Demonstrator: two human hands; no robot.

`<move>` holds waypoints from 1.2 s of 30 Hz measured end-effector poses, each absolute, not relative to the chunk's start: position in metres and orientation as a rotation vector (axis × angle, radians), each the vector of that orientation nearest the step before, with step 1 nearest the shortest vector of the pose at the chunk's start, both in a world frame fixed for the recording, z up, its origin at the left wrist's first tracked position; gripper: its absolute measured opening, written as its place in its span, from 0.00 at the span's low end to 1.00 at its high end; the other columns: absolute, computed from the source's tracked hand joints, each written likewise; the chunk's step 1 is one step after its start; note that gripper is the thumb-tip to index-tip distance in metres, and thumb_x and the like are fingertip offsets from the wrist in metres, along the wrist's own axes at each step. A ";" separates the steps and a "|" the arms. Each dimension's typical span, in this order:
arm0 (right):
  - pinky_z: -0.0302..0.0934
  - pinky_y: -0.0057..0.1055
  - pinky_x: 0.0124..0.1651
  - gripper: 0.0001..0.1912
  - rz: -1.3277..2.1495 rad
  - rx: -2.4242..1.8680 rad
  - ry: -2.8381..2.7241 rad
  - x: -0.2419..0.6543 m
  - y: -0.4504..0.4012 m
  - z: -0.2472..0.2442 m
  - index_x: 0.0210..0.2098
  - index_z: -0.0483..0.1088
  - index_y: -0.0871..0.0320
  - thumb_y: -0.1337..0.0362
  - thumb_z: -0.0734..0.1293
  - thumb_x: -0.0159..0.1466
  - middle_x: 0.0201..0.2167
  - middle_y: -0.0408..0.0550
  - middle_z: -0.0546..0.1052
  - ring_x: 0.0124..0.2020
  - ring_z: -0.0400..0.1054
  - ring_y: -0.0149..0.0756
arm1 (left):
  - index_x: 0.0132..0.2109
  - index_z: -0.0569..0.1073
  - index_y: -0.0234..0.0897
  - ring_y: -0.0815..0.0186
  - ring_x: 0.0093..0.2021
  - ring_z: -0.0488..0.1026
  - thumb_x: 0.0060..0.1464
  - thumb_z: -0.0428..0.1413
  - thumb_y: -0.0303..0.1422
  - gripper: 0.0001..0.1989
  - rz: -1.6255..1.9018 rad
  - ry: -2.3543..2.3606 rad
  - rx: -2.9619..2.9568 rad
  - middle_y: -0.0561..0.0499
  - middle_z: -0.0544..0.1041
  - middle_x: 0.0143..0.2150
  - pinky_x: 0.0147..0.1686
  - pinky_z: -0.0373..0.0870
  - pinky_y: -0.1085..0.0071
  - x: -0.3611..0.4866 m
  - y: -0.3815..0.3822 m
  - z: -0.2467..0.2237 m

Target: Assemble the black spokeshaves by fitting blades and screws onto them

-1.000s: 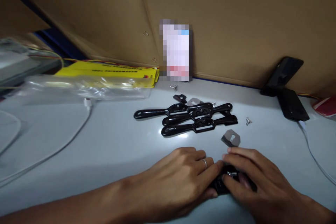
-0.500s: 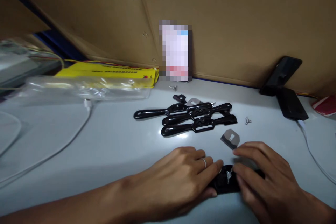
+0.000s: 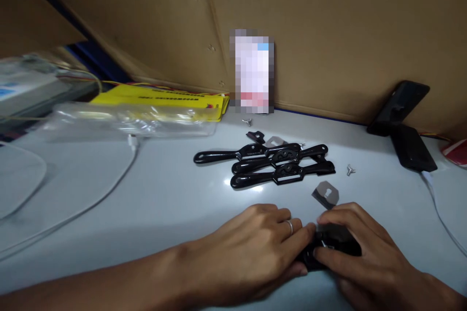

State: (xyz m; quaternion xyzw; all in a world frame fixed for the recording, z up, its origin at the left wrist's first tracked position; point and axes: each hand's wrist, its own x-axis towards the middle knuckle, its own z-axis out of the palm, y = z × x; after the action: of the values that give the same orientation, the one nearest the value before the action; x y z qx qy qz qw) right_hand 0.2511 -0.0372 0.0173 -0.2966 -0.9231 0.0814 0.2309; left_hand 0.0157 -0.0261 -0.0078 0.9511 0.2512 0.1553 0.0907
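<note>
A black spokeshave (image 3: 345, 238) lies under both my hands at the front of the table, mostly covered by them. My left hand (image 3: 268, 243), with a ring on one finger, grips its left part and handle. The thumb and fingers of my right hand (image 3: 372, 252) close around a silver wing screw (image 3: 327, 245) at its middle, partly hiding it. Just beyond my right fingers lies a loose grey blade (image 3: 326, 194) with a keyhole slot. Farther back, several black spokeshave bodies (image 3: 284, 174) lie close together and overlap.
Behind the bodies are a black cap piece (image 3: 256, 136), another blade (image 3: 275, 142) and a wing screw (image 3: 247, 122). One more wing screw (image 3: 350, 170) lies right. Yellow cards (image 3: 160, 99), clear plastic sleeves (image 3: 127, 124), a white cable (image 3: 109, 187) and a black stand (image 3: 412, 146) are around.
My right thumb and fingers have shifted over the wing screw and now cover more of it. My left hand keeps its grip. The whole view has shifted slightly.
</note>
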 end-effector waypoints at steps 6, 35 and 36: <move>0.67 0.34 0.38 0.08 0.162 -0.886 -2.560 0.253 -0.031 0.004 0.43 0.75 0.58 0.67 0.64 0.69 0.35 0.50 0.74 0.35 0.67 0.38 | 0.45 0.70 0.35 0.65 0.30 0.72 0.70 0.50 0.36 0.09 0.445 0.751 2.820 0.49 0.77 0.35 0.29 0.68 0.68 0.016 -0.026 -0.006; 0.70 0.41 0.46 0.16 0.000 -1.216 -2.268 0.288 0.033 -0.004 0.56 0.72 0.55 0.65 0.61 0.71 0.43 0.51 0.80 0.42 0.75 0.44 | 0.47 0.74 0.37 0.64 0.36 0.71 0.69 0.50 0.37 0.11 0.675 1.222 2.851 0.49 0.74 0.37 0.37 0.69 0.68 0.005 -0.007 -0.008; 0.70 0.42 0.47 0.17 0.002 -1.223 -2.251 0.289 0.034 -0.004 0.57 0.72 0.54 0.65 0.61 0.71 0.44 0.52 0.80 0.44 0.75 0.45 | 0.50 0.74 0.38 0.62 0.38 0.72 0.69 0.49 0.37 0.12 0.711 1.308 2.826 0.48 0.74 0.40 0.39 0.70 0.67 0.000 0.000 -0.006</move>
State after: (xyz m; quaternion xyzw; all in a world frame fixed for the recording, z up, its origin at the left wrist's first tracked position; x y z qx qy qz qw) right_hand 0.2887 0.0342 -0.0041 -0.4574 -0.8421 0.0008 0.2857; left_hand 0.0003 -0.0004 -0.0057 0.8845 0.4092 0.2226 -0.0263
